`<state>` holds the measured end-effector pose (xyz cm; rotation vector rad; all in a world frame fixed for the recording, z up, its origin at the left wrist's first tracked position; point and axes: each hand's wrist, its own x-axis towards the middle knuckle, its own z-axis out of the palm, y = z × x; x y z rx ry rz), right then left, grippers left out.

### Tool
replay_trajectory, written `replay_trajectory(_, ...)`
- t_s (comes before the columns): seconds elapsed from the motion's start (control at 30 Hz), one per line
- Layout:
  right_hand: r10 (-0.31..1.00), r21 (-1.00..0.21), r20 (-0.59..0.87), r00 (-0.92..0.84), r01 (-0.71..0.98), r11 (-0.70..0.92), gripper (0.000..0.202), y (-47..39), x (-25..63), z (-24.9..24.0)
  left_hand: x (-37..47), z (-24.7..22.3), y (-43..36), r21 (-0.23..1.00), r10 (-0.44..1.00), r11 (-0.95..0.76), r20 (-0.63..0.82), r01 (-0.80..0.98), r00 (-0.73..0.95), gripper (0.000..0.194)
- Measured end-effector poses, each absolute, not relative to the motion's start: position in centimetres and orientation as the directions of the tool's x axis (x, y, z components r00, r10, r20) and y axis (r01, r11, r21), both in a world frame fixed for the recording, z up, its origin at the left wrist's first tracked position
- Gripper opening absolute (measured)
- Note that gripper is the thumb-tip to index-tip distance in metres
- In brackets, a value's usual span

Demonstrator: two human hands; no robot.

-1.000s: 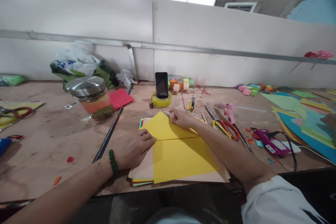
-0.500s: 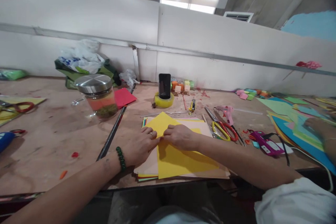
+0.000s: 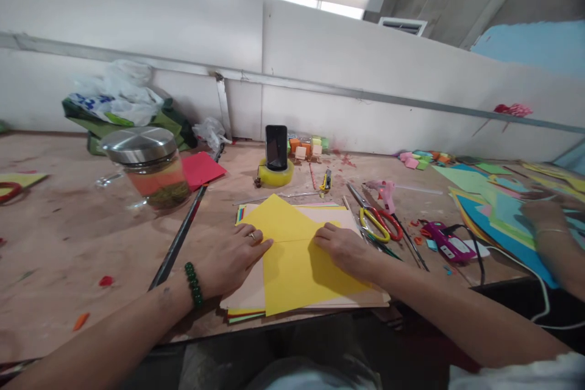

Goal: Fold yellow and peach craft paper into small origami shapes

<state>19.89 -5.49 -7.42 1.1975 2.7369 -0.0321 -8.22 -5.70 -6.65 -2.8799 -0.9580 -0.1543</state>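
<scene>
Two bare hands at a sheet of yellow paper, on a wooden desk (image 3: 114, 244). The yellow sheet (image 3: 292, 280) lies askew on a stack of coloured paper (image 3: 338, 216) at the desk's near edge, its top corner pointing toward the wall; a crease line crosses it between the hands. The left hand (image 3: 231, 259) (one ring, one green bead bracelet (image 3: 192, 284)) is spread palm down, fingers resting on the sheet's left side, grasping nothing. The right hand (image 3: 345, 250) has its fingers bent, tips on the sheet's right part; whether they pinch the paper cannot be told.

Toward the desk's far edge: one phone (image 3: 276, 146) upright by one yellow tape roll (image 3: 276, 177), and one small cutter (image 3: 326, 180). Right of the stack: one pair of red handles (image 3: 393, 225), one pair of yellow handles (image 3: 375, 225), one pink glue gun (image 3: 387, 195) and one purple device (image 3: 445, 242). Left: one lidded jar (image 3: 155, 177) beside red paper (image 3: 201, 170). Bare wood spans from the jar to the near edge, with one orange scrap (image 3: 81, 321). Blue print on the white bag (image 3: 119, 94) is illegible. A co-worker's hand (image 3: 548, 213) is at the far right.
</scene>
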Motion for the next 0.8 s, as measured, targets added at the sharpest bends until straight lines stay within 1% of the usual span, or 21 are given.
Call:
replay_trajectory(0.17,0.82,0.051,-0.104,-0.563,0.82,0.57,0.03,-6.4,22.8,-8.5,-8.3,-6.6,-5.8,-0.057,0.591,-0.796,0.139,0.603,0.794,0.03)
replay_trajectory(0.3,0.862,0.091,-0.135,-0.489,0.86,0.503,0.032,-7.1,22.5,-8.1,-8.4,-6.7,-5.8,-0.059,0.596,-0.79,0.156,0.61,0.788,0.029)
replay_trajectory(0.33,0.873,0.078,-0.143,-0.467,0.873,0.481,0.033,-7.2,22.4,-7.8,-8.4,-6.8,-5.8,-0.058,0.598,-0.788,0.162,0.613,0.785,0.029)
replay_trajectory(0.43,0.907,-0.044,-0.142,-0.397,0.918,0.395,0.03,-6.7,22.2,-6.6,-8.6,-7.2,-5.8,-0.037,0.596,-0.79,0.185,0.612,0.781,0.03)
replay_trajectory(0.5,0.922,-0.128,-0.115,-0.369,0.926,0.355,0.027,-5.6,22.1,-5.6,-8.8,-7.5,-5.7,-0.021,0.588,-0.796,0.209,0.604,0.782,0.029)
replay_trajectory(0.63,0.931,-0.254,-0.045,-0.362,0.905,0.34,0.024,-2.4,20.7,-4.3,-9.1,-8.5,-5.5,0.019,0.583,-0.797,0.288,0.604,0.76,0.026)
replay_trajectory(0.7,0.933,-0.325,-0.038,-0.357,0.888,0.326,0.021,-0.6,19.2,-4.3,-9.3,-8.9,-5.4,0.039,0.58,-0.799,0.316,0.601,0.751,0.027)
replay_trajectory(0.73,0.935,-0.356,-0.043,-0.352,0.88,0.315,0.025,0.3,18.4,-4.5,-9.3,-9.0,-5.4,0.045,0.576,-0.802,0.321,0.596,0.752,0.027)
replay_trajectory(0.8,0.94,-0.403,-0.062,-0.335,0.87,0.283,0.039,2.0,16.9,-5.2,-9.4,-9.0,-5.3,0.05,0.569,-0.808,0.324,0.587,0.756,0.027)
